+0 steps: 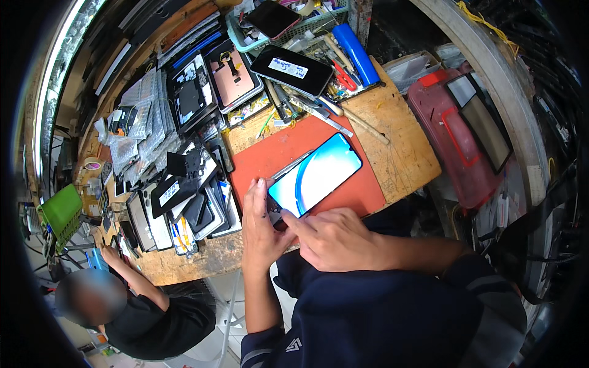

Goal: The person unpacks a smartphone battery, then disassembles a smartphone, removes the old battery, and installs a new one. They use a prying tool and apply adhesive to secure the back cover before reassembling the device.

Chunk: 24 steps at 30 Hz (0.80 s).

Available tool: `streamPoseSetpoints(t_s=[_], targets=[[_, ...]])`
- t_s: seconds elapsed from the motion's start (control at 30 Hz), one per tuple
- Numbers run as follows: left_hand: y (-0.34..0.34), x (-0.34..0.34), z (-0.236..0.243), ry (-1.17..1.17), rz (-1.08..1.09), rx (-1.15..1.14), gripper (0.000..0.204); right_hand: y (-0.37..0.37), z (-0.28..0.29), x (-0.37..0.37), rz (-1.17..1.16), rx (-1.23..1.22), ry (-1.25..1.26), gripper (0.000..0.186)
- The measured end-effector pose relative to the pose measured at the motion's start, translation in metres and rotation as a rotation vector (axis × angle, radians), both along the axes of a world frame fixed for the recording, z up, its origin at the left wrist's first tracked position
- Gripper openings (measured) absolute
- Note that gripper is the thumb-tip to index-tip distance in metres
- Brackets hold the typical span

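Observation:
A smartphone with a lit blue and white screen lies tilted diagonally over a red-orange mat. My left hand grips the phone's lower-left end, thumb under it and fingers along the edge. My right hand has its index fingertip at the screen's lower-left corner, the other fingers curled; whether anything is in them is hidden. A slim metal item shows behind the phone's top edge. Above the mat are a dark phone with a white label, a metal blade tool and a wooden stick.
Stacked phone parts and bubble-wrapped packs crowd the left of the wooden bench. A blue cylinder, red pliers and a teal basket sit at the back. A red case is at right. A co-worker sits at lower left.

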<state>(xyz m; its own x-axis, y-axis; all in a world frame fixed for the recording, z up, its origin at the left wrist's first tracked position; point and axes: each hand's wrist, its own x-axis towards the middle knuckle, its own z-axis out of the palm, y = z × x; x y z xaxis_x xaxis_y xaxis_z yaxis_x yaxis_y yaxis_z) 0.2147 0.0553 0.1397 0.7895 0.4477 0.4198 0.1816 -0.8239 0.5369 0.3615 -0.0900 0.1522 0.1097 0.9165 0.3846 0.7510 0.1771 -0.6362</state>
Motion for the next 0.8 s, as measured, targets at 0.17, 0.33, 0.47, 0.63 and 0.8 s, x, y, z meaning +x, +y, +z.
streamPoseSetpoints(t_s=[0.17,0.33,0.47,0.63,0.8], targets=[[-0.003,0.001,0.002,0.014,0.022,0.027,0.129,-0.014,0.016,0.03,-0.095,-0.109,-0.118,0.055],[-0.005,0.003,0.001,-0.002,0.025,0.011,0.128,-0.037,0.007,0.076,-0.324,-0.081,-0.203,0.05],[-0.003,0.0,-0.001,-0.002,0.016,-0.013,0.127,-0.041,0.011,0.079,-0.338,-0.055,-0.199,0.049],[-0.003,0.002,-0.002,-0.013,0.014,-0.008,0.128,-0.032,0.025,0.044,-0.16,-0.085,-0.104,0.053],[-0.002,0.0,-0.001,-0.017,0.018,-0.077,0.118,-0.013,0.017,0.018,-0.04,-0.027,-0.072,0.063]])
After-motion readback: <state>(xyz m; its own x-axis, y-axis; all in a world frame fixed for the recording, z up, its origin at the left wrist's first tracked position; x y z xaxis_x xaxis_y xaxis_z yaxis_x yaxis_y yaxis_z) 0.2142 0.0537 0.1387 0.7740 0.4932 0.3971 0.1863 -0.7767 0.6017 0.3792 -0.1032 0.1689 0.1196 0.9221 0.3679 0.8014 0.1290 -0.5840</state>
